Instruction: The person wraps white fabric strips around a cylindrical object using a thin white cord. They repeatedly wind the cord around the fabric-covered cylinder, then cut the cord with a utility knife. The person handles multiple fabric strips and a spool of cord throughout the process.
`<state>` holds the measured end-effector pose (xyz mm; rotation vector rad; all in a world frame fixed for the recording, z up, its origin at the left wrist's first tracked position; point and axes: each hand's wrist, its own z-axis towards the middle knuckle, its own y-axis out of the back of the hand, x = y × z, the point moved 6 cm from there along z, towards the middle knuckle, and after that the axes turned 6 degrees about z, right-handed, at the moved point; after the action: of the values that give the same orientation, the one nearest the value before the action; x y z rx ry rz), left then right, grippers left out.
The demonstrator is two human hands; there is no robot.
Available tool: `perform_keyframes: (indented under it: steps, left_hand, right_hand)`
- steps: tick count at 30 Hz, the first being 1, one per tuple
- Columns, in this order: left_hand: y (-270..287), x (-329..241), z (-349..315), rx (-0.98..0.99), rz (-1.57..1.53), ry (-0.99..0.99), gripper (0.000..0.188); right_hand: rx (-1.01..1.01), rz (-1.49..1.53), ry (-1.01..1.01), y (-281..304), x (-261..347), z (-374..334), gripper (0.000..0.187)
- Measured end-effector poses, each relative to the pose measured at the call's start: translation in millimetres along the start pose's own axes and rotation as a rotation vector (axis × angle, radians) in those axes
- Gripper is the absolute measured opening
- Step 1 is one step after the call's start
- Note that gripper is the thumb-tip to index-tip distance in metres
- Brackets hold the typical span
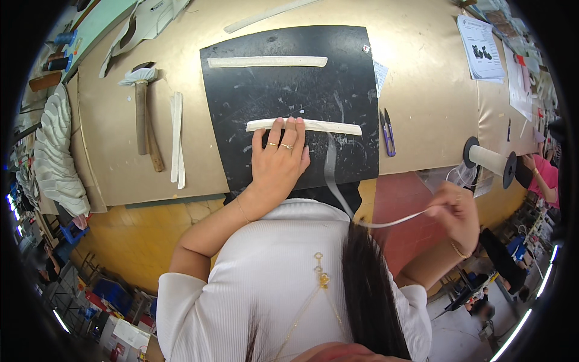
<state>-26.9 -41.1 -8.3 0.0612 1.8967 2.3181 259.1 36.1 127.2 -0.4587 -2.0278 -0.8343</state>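
On one black mat (241, 90), two white strips (338, 127), the lower beneath slightly parted fingers (290, 133) of the left hand (276, 164). Pinched in the right hand (456, 212): one pale tape (330, 163). Right of the mat: one pair of purple-handled snips (387, 126).

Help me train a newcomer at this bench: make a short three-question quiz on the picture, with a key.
1. Multiple choice: which thing do the fingers of the left hand rest on?
A) the hammer
B) the nearer white strip
C) the paper sheets

2. True or false: the purple-handled scissors lie to the right of the black mat.

3. Short answer: what does the right hand hold?

Key:
1. B
2. True
3. A thin, pale tape, which trails back to the mat.
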Motion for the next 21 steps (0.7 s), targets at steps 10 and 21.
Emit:
perform_keyframes:
  steps: [10, 21]
  left_hand:
    - [-2, 0, -1, -0.001, 0.02, -0.005, 0.057]
    - [-3, -1, -2, 0.0, 0.002, 0.023, 0.056]
  right_hand:
    - [-0.666, -0.366, -0.044, -12, -54, 44, 0.023]
    - [-0.224, -0.409, 0.269, -122, -17, 165, 0.018]
